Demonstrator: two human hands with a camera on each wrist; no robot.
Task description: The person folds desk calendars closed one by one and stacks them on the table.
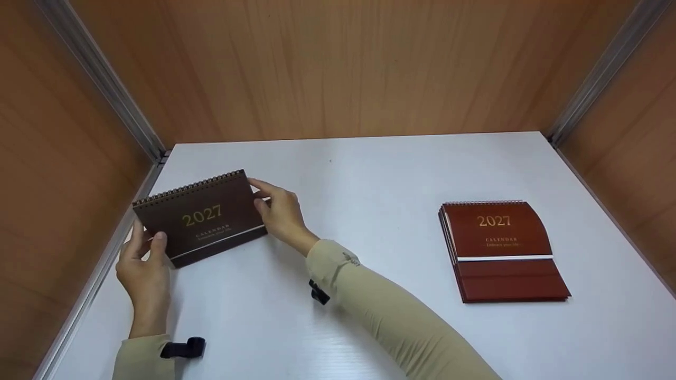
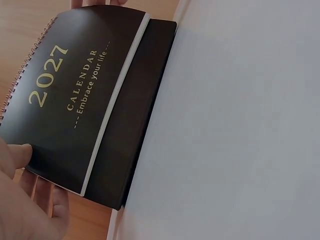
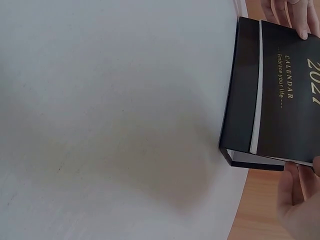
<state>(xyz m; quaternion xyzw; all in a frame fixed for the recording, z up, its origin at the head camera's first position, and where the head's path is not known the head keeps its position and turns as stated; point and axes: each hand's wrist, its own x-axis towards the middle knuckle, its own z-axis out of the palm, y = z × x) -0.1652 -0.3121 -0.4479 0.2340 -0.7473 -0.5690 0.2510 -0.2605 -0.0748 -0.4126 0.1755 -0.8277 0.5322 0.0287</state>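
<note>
A dark brown 2027 desk calendar [image 1: 203,224] with a spiral binding along its top is at the left of the table, set at a slant. My left hand [image 1: 145,272] grips its left end, thumb on the front cover and fingers behind. At the opposite end, my right hand [image 1: 285,214] pinches the side edge near the spiral. In the right wrist view, the folded stand of the calendar [image 3: 280,110] is spread apart, with a gap between its front and back boards. Gold lettering on the cover faces up in the left wrist view.
A red 2027 desk calendar [image 1: 501,279] lies on the right side of the white table [image 1: 369,184]. Wooden panels [image 1: 359,68] wall in the back and both sides, with metal posts [image 1: 105,79] at the corners.
</note>
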